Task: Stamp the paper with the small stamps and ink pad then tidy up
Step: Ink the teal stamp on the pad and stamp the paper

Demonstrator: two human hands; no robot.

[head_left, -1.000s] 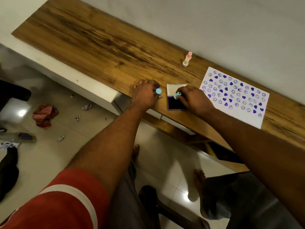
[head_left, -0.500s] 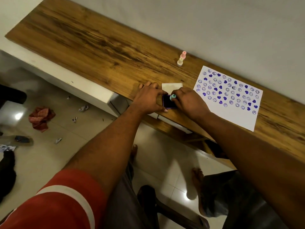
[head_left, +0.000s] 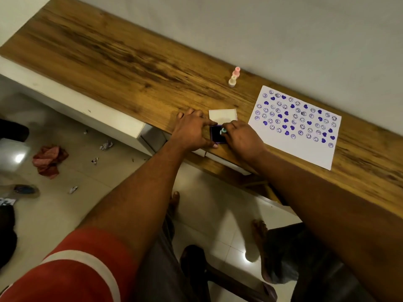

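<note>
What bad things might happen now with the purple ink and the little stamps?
The ink pad sits open near the table's front edge, so a nudge might tip it off. The right hand holds an inky teal stamp, which might smudge the stamped paper nearby. The left hand steadying the pad may pick up ink.

Your head camera is looking forward and steeply down from above, taking in the table [head_left: 122, 62] running diagonally from upper left to lower right along the wall. It is sitting close enough that your forearms are filling the lower frame, while the floor [head_left: 65, 214] is showing below and left.
</note>
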